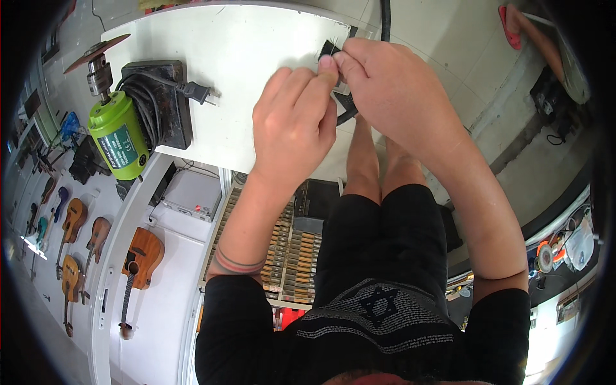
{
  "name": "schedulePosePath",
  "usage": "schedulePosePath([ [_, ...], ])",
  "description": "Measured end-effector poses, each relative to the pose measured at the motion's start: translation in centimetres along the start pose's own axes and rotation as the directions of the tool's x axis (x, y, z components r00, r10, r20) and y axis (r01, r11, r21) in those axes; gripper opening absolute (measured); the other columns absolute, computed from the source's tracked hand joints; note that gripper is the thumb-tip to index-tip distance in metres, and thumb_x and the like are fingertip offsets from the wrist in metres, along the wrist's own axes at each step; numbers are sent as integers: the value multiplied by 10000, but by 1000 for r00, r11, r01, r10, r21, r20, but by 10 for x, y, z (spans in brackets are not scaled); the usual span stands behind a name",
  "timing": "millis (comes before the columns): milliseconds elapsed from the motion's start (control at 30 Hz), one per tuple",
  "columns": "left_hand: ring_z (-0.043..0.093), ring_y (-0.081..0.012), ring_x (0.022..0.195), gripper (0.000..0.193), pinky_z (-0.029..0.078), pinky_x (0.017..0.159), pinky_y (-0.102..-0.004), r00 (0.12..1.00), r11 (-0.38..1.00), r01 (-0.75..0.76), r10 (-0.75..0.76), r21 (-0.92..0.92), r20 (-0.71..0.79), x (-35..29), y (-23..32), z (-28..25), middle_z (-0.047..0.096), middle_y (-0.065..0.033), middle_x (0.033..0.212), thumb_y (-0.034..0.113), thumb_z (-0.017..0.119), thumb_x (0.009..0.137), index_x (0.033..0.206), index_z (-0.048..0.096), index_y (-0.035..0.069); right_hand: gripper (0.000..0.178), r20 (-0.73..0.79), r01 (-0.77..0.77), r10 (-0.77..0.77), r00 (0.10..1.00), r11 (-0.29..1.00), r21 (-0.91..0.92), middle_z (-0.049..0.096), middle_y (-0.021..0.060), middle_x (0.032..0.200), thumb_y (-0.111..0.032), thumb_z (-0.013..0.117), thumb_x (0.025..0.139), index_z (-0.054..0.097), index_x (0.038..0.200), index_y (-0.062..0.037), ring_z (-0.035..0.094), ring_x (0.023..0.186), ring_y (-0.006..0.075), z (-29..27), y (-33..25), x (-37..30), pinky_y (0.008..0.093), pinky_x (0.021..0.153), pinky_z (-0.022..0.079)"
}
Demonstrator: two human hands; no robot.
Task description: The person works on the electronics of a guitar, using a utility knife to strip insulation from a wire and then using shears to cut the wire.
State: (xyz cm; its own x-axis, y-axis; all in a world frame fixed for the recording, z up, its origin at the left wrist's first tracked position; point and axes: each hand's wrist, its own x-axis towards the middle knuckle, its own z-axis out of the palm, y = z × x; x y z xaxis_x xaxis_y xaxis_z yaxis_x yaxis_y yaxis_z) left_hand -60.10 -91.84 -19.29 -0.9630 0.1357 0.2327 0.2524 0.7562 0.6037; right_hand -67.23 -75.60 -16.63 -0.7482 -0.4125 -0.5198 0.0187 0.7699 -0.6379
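and here we are at the far end of the white table (pixel 224 83), where a small black piece (pixel 329 49) sits right at the fingertips, thin pale strands poking out of it. the left hand (pixel 292 122) is curled in, its fingertips pinching the near edge of the piece. the right hand (pixel 394 86) crowds in just beside it, fingers bent and thumb drawn close, but what that grip closes on is hidden, so i can't tell. this looks a featherweight, probably soft and bendy, those fine strands likely to bend or snag; a light fingertip pinch on the solid dark edge, clear of the strands, seems the best hold. over on the left, well apart, lies a green motor (pixel 119 135) with a plug (pixel 197 93) nearby.
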Motion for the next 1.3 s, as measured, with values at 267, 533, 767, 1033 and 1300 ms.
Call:
schedulePosePath([
  [267, 547, -275, 701, 297, 480, 613, -387, 999, 999, 43, -43, -5, 15, -5, 0, 0, 608, -81, 807, -105, 731, 726, 1000, 720, 10, 351, 14, -9, 9, 1000, 1000, -6, 765, 210, 867, -253, 537, 1060, 757, 940, -8, 748, 831, 420, 0, 0, 1, 512, 768, 604],
  [533, 546, -273, 704, 317, 473, 605, -374, 1000, 1000, 21, -21, -6, 15, -3, 2, -2, 602, -82, 807, -119, 719, 730, 1023, 730, 2, 319, 27, -16, 15, 1000, 1000, 13, 766, 216, 884, -224, 542, 1034, 762, 954, -7, 750, 852, 419, -4, -3, 2, 509, 785, 604],
  [767, 548, -274, 704, 321, 479, 612, -375, 998, 998, 55, -55, 1, 43, -6, 3, -1, 607, -82, 808, -117, 715, 742, 1041, 732, 0, 319, 33, -33, 33, 999, 999, 8, 766, 218, 884, -235, 556, 1036, 764, 965, -3, 749, 847, 416, -2, -1, 2, 506, 786, 606],
  [1033, 552, -272, 707, 352, 488, 616, -381, 999, 1000, 30, -30, 8, 29, -8, 2, -5, 620, -82, 817, -116, 718, 721, 1057, 735, -13, 313, 45, -45, 42, 998, 997, 58, 766, 218, 880, -236, 566, 1036, 756, 954, -2, 747, 843, 419, -3, -1, 3, 508, 772, 604],
  [1300, 570, -275, 692, 328, 491, 628, -388, 999, 1000, 20, -20, -11, 28, -1, 3, -4, 623, -94, 789, -141, 712, 742, 1046, 737, -22, 312, 34, -27, 27, 999, 1000, 5, 764, 216, 894, -230, 560, 1031, 749, 941, 1, 742, 845, 423, -2, -4, 2, 515, 771, 601],
])
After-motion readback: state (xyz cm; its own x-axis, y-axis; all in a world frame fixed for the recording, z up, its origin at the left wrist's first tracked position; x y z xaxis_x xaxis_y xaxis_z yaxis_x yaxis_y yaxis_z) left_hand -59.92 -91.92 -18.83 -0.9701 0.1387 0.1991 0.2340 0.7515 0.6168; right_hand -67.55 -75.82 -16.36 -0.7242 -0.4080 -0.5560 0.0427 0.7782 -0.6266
